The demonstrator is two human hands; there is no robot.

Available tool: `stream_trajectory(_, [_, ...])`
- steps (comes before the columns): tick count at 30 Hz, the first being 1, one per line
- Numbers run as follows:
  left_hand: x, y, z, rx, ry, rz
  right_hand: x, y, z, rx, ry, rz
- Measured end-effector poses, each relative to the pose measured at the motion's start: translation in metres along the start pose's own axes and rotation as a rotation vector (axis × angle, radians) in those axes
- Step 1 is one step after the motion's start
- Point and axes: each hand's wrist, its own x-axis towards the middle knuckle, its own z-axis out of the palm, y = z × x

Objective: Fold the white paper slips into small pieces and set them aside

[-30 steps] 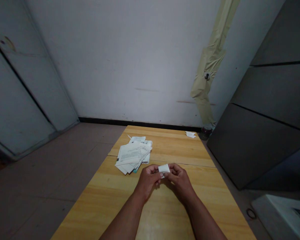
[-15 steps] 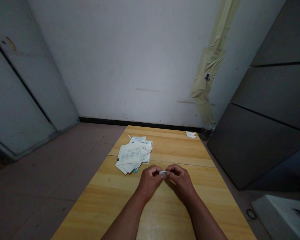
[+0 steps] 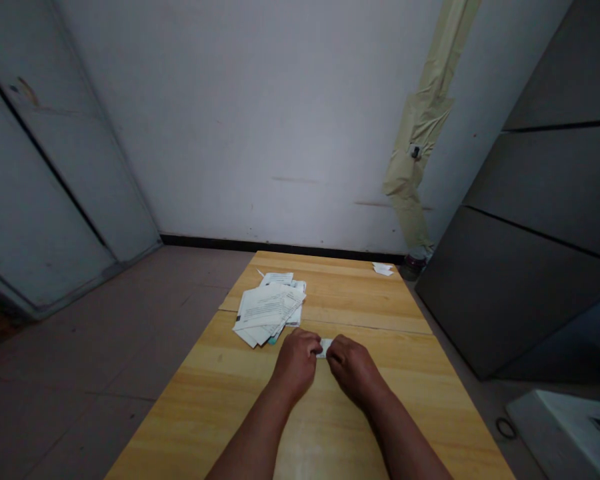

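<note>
A small piece of white paper [image 3: 323, 347] lies between my two hands, low over or on the wooden table [image 3: 330, 427]. My left hand [image 3: 298, 355] has its fingers closed on the paper's left edge. On the right edge my right hand [image 3: 351, 363] is closed as well, knuckles up, its fingertips mostly hidden. Only the middle of the paper shows. Just beyond my left hand is a loose stack of printed sheets [image 3: 267, 308], fanned and overlapping.
A few small white paper pieces [image 3: 383, 269] rest at the table's far right corner. Behind the table stands a white wall [image 3: 260, 133] with a taped strip [image 3: 410, 167]. Grey cabinet panels [image 3: 540, 247] rise at right, and a white box [image 3: 565, 427] sits on the floor.
Both hands have turned palms downward and lowered toward the table. The paper, seen as a thin strip before, now shows more of its flat face.
</note>
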Motion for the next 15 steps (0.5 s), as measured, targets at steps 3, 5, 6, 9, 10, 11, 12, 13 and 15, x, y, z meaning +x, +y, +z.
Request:
stream_trajectory(3, [-0.001, -0.002, -0.003, 0.013, 0.010, -0.009, 0.000, -0.002, -0.002, 0.033, -0.025, 0.018])
stream_trajectory(5, [0.000, -0.004, -0.003, -0.009, 0.004, -0.021, 0.000, 0.000, -0.001, 0.077, -0.015, 0.054])
stream_trajectory(6, [0.000, -0.005, -0.003, -0.024, -0.001, -0.028, 0.001, 0.001, 0.000, 0.103, 0.002, 0.074])
stream_trajectory(9, [0.002, -0.007, -0.003, -0.063, 0.001, -0.054, 0.003, 0.009, 0.004, 0.145, 0.119, 0.138])
stream_trajectory(10, [0.002, -0.007, -0.003, -0.072, 0.002, -0.062, 0.004, 0.011, 0.005, 0.132, 0.177, 0.164])
stream_trajectory(11, [0.003, -0.006, -0.003, -0.080, 0.003, -0.070, 0.005, 0.014, 0.007, 0.102, 0.232, 0.191])
stream_trajectory(12, [0.003, -0.006, -0.003, -0.085, 0.002, -0.078, 0.005, 0.017, 0.008, 0.060, 0.277, 0.217])
stream_trajectory(13, [0.003, -0.005, -0.003, -0.087, 0.003, -0.086, 0.006, 0.018, 0.009, 0.015, 0.307, 0.242])
stream_trajectory(15, [0.004, -0.004, -0.003, -0.088, 0.008, -0.094, 0.006, 0.020, 0.012, -0.064, 0.319, 0.287])
